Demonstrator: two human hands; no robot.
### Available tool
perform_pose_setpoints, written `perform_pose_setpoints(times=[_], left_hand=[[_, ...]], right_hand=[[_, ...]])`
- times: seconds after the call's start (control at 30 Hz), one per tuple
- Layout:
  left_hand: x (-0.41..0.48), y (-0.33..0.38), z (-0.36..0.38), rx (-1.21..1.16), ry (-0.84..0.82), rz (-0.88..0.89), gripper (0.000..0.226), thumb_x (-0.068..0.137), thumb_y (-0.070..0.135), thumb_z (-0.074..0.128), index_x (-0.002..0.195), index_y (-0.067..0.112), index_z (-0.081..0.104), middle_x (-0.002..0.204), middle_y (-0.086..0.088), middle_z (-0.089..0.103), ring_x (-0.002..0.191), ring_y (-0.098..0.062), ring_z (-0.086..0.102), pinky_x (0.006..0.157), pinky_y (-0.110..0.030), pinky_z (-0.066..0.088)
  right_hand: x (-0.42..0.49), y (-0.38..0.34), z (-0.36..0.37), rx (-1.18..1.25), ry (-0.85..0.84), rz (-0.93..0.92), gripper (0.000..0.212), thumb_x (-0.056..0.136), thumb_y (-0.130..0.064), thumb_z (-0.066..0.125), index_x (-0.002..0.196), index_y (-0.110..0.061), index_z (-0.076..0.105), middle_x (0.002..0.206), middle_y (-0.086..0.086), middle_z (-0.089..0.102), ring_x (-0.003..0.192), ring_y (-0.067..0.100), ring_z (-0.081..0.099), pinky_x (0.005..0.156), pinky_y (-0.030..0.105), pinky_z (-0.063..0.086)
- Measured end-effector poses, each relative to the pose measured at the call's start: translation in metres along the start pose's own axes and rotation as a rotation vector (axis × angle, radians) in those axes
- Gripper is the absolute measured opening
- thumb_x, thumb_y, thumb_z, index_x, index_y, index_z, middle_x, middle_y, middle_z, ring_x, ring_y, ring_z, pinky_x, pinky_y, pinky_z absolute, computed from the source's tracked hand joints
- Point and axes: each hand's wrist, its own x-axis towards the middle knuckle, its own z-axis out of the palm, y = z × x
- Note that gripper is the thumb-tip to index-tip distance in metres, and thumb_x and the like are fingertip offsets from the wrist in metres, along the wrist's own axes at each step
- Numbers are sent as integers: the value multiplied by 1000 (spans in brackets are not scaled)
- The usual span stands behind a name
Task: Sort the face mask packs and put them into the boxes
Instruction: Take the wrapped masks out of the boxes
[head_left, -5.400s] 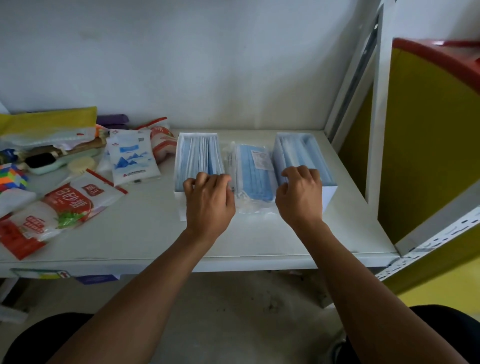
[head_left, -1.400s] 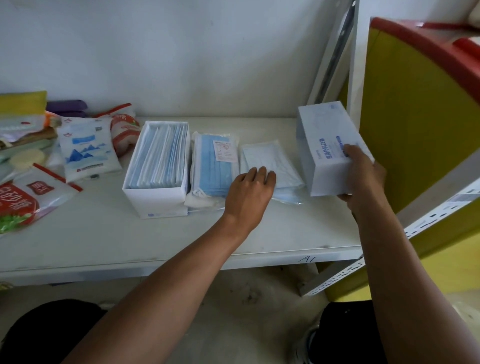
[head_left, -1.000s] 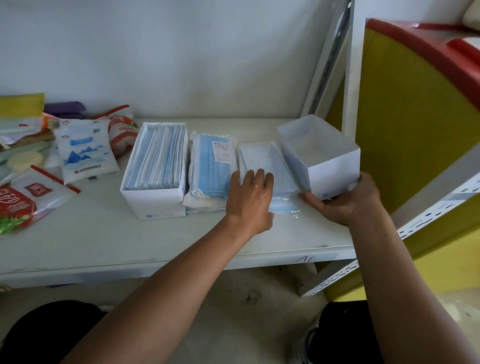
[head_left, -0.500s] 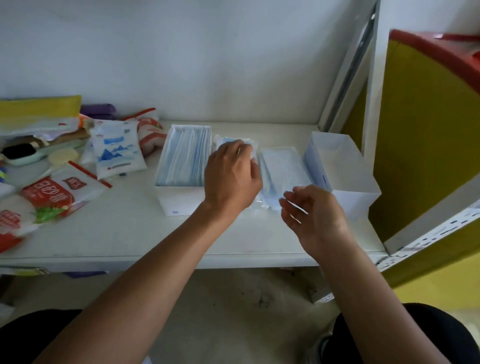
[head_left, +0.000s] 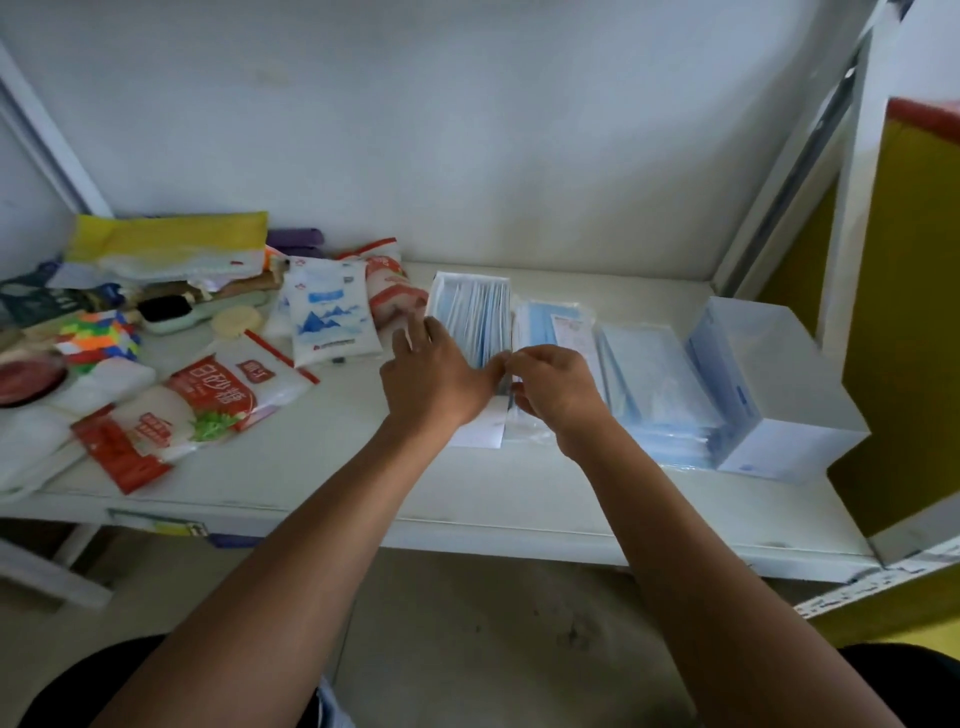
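Note:
A white box full of blue face masks (head_left: 470, 306) stands on the shelf (head_left: 363, 467). My left hand (head_left: 431, 374) lies spread across its near end, fingers at the left wall and thumb at the right wall. To its right lies a plastic pack of blue masks with a label (head_left: 558, 322). My right hand (head_left: 556, 387) has its fingers curled and pinches that pack's near left edge, touching my left thumb. A second, paler mask pack (head_left: 654, 384) lies further right. An open white box (head_left: 769, 374) stands at the shelf's right end, its inside looking empty.
Left of the boxes lie food bags: a white bag with blue mountains (head_left: 324, 312), a red and white sugar bag (head_left: 228, 389), a colourful cube (head_left: 98, 335) and other clutter. A white upright (head_left: 779, 171) and a yellow panel (head_left: 904, 312) close off the right side.
My right hand set the emptied box down at the right end and came to the middle pack's left edge. My left hand shifted left from that pack onto the full box.

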Motion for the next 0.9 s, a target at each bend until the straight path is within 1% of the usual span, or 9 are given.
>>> perform_pose_setpoints(times=[0.07, 0.2, 0.3, 0.4, 0.53, 0.6, 0.7, 0.8, 0.9], left_hand=[[-3, 2, 1, 27, 40, 30, 102, 82, 80, 42, 144, 0, 35, 161, -17, 24, 144, -37, 31, 101, -50, 43], [-3, 6, 0, -46, 45, -34, 103, 74, 83, 51, 133, -2, 45, 150, -17, 39, 133, -36, 43, 92, -46, 47], [1, 6, -3, -165, -3, -88, 105, 70, 80, 62, 132, -2, 43, 140, -17, 43, 127, -37, 47, 88, -46, 49], [6, 4, -1, -265, -12, -88, 96, 73, 65, 72, 135, 0, 36, 135, -17, 43, 118, -40, 54, 82, -45, 52], [7, 0, 2, -178, 14, -48, 87, 78, 43, 73, 139, -3, 32, 142, -20, 37, 111, -42, 58, 70, -37, 41], [5, 0, 3, -142, 40, -28, 83, 79, 44, 73, 136, -3, 35, 144, -19, 36, 111, -41, 58, 69, -38, 42], [3, 2, 3, -102, 65, -15, 78, 79, 54, 71, 128, 0, 45, 144, -16, 38, 112, -38, 58, 72, -39, 47], [2, 4, 3, -117, 73, -44, 83, 77, 59, 72, 129, 1, 44, 140, -15, 41, 110, -37, 59, 71, -38, 48], [4, 3, 3, -153, 55, -113, 91, 73, 63, 74, 130, -1, 43, 137, -16, 42, 108, -37, 60, 69, -38, 46]], right_hand=[[3, 1, 0, -34, 10, -23, 27, 91, -15, 58, 67, -22, 68, 73, 2, 68, 80, 24, 68, 89, 44, 56], [6, 1, 2, -98, 19, -76, 29, 92, -17, 51, 69, -28, 66, 86, 8, 72, 92, 32, 69, 91, 49, 56], [11, 2, 2, -102, 17, -79, 25, 91, -19, 50, 73, -20, 68, 92, 18, 72, 94, 39, 68, 90, 56, 54], [16, 7, 2, -108, 10, -63, 26, 95, -20, 49, 76, -22, 66, 94, 19, 71, 96, 38, 67, 93, 54, 54], [22, 13, 3, -93, 18, -45, 21, 95, -21, 50, 81, -24, 65, 84, 10, 69, 94, 36, 69, 93, 52, 55], [25, 15, 4, -110, 15, -52, 18, 96, -22, 50, 89, -21, 67, 84, 7, 69, 93, 33, 69, 92, 50, 56], [27, 15, 7, -147, 10, -70, 18, 95, -24, 50, 102, -20, 67, 89, 1, 68, 93, 26, 68, 94, 48, 55], [27, 15, 8, -174, 12, -79, 25, 95, -26, 50, 111, -18, 67, 95, 0, 67, 94, 23, 67, 94, 47, 56], [28, 15, 9, -178, 4, -74, 26, 95, -26, 50, 113, -18, 67, 103, 4, 69, 98, 25, 66, 95, 47, 55]])
